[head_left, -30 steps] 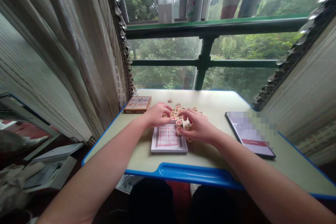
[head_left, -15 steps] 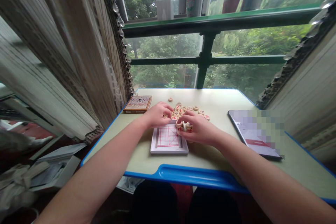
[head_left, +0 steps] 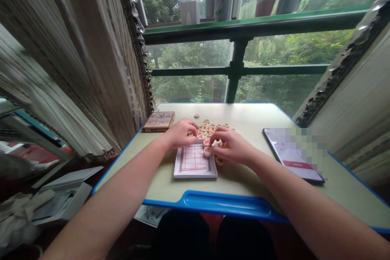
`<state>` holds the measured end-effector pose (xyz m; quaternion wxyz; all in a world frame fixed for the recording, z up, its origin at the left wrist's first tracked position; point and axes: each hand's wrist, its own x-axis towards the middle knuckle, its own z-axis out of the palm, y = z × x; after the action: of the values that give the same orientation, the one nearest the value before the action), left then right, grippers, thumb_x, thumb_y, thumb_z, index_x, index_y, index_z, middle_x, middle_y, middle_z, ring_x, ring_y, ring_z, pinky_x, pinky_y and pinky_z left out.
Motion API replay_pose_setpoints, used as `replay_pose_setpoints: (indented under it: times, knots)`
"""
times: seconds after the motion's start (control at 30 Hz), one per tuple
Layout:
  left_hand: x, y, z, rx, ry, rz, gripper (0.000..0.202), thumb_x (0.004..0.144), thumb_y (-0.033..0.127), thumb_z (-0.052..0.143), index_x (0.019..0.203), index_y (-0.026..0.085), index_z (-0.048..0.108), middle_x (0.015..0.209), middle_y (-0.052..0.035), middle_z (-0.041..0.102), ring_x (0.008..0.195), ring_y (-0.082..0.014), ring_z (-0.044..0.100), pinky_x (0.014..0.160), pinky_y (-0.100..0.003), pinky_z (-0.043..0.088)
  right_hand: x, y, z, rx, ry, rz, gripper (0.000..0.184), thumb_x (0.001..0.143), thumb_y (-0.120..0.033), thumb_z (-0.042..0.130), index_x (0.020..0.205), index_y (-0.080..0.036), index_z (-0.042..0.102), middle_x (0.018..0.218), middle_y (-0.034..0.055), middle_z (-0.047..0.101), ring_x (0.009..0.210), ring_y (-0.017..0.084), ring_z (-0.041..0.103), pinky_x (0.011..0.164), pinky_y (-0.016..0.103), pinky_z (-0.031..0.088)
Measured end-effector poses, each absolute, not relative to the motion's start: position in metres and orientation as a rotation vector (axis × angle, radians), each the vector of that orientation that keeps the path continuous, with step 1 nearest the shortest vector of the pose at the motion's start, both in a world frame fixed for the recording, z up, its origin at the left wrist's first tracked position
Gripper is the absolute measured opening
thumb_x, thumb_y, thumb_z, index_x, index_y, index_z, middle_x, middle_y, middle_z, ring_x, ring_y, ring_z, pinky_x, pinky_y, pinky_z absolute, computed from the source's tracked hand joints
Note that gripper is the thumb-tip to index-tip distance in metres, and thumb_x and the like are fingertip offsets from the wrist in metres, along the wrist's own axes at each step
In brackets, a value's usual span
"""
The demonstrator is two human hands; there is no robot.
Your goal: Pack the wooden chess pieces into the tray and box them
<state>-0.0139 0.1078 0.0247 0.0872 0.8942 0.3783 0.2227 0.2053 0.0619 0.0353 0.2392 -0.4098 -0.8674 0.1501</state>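
Round wooden Chinese chess pieces (head_left: 201,136) lie in a cluster in the middle of the table, with red and black characters. In front of them is a shallow white box (head_left: 195,175) with a red-lined grid inside. My left hand (head_left: 182,134) rests at the box's far left corner, fingers curved and apart beside the pieces. Over the box's right side, my right hand (head_left: 231,145) curls its fingers around a few pieces. One red-marked piece (head_left: 207,152) sits tilted at the box's right rim, by my right fingertips. Another piece (head_left: 219,161) lies under that hand.
A flat printed box (head_left: 158,121) lies at the table's far left. To the right is a tablet-like device (head_left: 292,158), partly blurred out. One lone piece (head_left: 196,115) lies beyond the cluster. A blue tray groove (head_left: 228,205) runs along the near edge. Curtains hang at both sides.
My right hand has loosened and shifted slightly right. A red-marked piece now shows at the box's right rim, and others show below the fingers. My left hand has barely moved.
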Motion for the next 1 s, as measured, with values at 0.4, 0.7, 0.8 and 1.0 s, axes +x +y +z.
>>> replay_pose_setpoints:
  times: [0.4, 0.7, 0.8, 1.0]
  knots:
    - [-0.010, 0.109, 0.021, 2.592, 1.158, 0.629, 0.010, 0.068, 0.018, 0.060, 0.067, 0.019, 0.070, 0.110, -0.0055, 0.066, 0.110, -0.0232, 0.054, 0.099, -0.038, 0.040, 0.243, 0.102, 0.029, -1.961, -1.935, 0.077, 0.030, 0.077, -0.019, 0.044, 0.094, -0.019, 0.069, 0.102, 0.0093, 0.062, 0.083, 0.020, 0.059, 0.070, 0.027, 0.041]
    - [-0.011, 0.113, 0.020, 2.403, 1.266, 0.590, 0.026, 0.077, 0.023, 0.047, 0.082, 0.018, 0.072, 0.105, -0.0035, 0.070, 0.099, -0.0187, 0.062, 0.090, -0.029, 0.048, 0.246, 0.103, 0.035, -1.995, -2.020, 0.223, 0.030, 0.079, -0.018, 0.043, 0.093, -0.014, 0.070, 0.097, 0.0117, 0.068, 0.090, 0.022, 0.061, 0.073, 0.026, 0.043]
    - [-0.013, 0.115, 0.018, 2.412, 1.263, 0.607, 0.027, 0.070, 0.014, 0.047, 0.080, 0.018, 0.072, 0.102, -0.0030, 0.071, 0.097, -0.0171, 0.064, 0.090, -0.027, 0.048, 0.241, 0.097, 0.036, -1.915, -2.121, 0.215, 0.027, 0.080, -0.023, 0.047, 0.093, -0.014, 0.070, 0.099, 0.0122, 0.067, 0.088, 0.022, 0.061, 0.073, 0.027, 0.043]
    - [-0.015, 0.122, 0.010, 2.336, 1.312, 0.690, 0.023, 0.068, 0.015, 0.052, 0.080, 0.016, 0.072, 0.097, -0.0047, 0.072, 0.091, -0.0172, 0.065, 0.083, -0.027, 0.052, 0.240, 0.092, 0.038, -1.902, -2.161, 0.267, 0.033, 0.078, -0.022, 0.053, 0.108, -0.015, 0.064, 0.107, 0.0129, 0.063, 0.087, 0.021, 0.061, 0.075, 0.027, 0.044]
